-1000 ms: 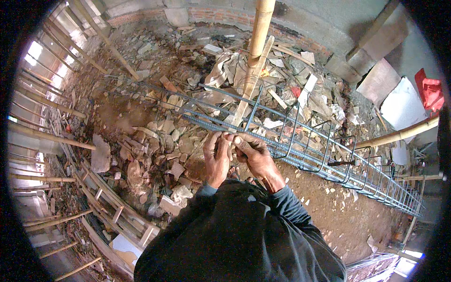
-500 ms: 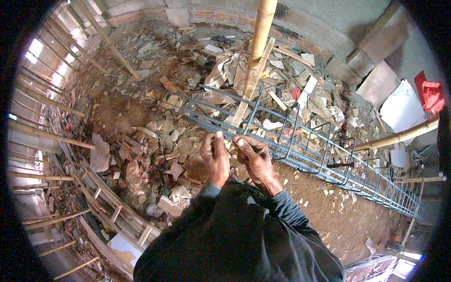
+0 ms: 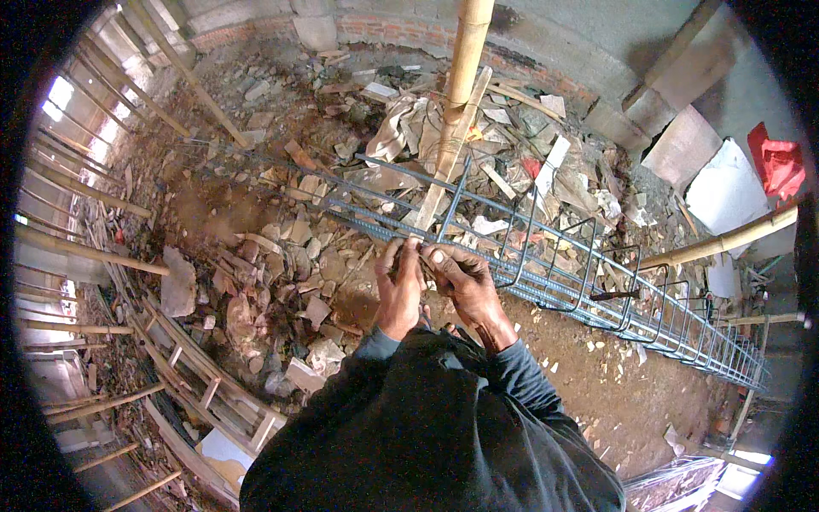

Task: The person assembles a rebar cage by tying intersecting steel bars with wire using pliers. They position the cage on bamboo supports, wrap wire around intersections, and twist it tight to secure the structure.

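My left hand and my right hand are close together in front of me, thumbs up. Each has its thumb pressed to its curled fingers in a pinch. What they pinch is too small to make out. Just beyond the fingertips run the ribbed steel bars of a long rebar cage, and the fingers appear to be at or touching them. Square steel stirrups ring the cage, which stretches away to the right. A dark, short object rests across one stirrup; its kind is unclear.
An upright bamboo pole and a wooden strip stand beyond the bars. Rubble covers the ground at left and ahead. A ladder-like wooden frame lies lower left, near several slanting bamboo poles. Red sheeting hangs at right.
My left hand has shifted slightly right, closer to my right hand, and its fingers have turned a little. The view has tilted slightly; the cage stays in place.
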Demonstrator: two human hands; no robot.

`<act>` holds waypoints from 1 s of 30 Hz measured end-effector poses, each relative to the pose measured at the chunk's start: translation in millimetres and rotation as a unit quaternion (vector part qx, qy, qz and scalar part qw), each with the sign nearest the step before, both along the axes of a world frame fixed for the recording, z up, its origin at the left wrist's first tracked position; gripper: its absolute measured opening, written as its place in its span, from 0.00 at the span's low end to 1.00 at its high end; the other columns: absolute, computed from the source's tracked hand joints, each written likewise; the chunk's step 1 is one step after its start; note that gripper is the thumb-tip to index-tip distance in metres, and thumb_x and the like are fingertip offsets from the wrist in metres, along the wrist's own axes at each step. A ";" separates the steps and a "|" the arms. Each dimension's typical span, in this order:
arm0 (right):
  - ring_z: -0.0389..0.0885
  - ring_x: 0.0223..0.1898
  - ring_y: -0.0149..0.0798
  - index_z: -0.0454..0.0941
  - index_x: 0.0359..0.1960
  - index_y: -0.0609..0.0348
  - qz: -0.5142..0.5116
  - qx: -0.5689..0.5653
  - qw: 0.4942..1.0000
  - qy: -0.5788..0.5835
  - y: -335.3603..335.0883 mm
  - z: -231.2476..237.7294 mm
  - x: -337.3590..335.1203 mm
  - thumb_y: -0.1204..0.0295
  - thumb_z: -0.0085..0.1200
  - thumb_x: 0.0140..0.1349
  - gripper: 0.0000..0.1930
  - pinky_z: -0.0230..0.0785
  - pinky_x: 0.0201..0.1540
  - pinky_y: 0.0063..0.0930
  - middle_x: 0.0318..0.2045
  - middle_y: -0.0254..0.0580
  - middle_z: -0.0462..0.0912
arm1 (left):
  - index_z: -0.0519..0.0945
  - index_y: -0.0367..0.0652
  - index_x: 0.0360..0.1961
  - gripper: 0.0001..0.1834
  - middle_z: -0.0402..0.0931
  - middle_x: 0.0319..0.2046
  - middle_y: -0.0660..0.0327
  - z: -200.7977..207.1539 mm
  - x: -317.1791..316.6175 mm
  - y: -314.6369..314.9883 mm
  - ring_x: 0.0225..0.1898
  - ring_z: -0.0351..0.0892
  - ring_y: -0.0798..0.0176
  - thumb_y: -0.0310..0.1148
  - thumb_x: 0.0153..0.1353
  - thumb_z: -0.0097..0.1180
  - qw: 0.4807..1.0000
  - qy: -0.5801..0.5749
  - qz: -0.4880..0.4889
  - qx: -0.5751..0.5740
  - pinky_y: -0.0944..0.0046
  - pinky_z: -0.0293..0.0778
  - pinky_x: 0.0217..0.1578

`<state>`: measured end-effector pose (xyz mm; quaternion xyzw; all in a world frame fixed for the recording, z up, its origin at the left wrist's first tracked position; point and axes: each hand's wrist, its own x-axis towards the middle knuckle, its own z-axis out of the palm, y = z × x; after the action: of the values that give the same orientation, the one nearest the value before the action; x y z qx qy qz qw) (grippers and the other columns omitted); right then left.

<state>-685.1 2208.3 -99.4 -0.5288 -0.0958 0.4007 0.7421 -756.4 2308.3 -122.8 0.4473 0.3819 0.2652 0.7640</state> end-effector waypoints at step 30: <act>0.75 0.30 0.23 0.89 0.39 0.59 -0.054 -0.042 0.991 -0.116 -11.5 -7.5 -3.1 0.68 0.65 0.71 0.08 0.68 0.33 0.23 0.30 0.28 0.85 | 0.80 0.45 0.44 0.18 0.74 0.27 0.68 -21.3 -1.2 2.1 0.27 0.72 0.75 0.50 0.73 0.60 0.994 -0.030 -0.105 -0.025 0.69 0.68 0.25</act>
<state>-688.2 2196.8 -106.9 -0.6070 -0.1356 0.3000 0.7233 -757.5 2310.4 -144.1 0.4573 0.3161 0.1870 0.8100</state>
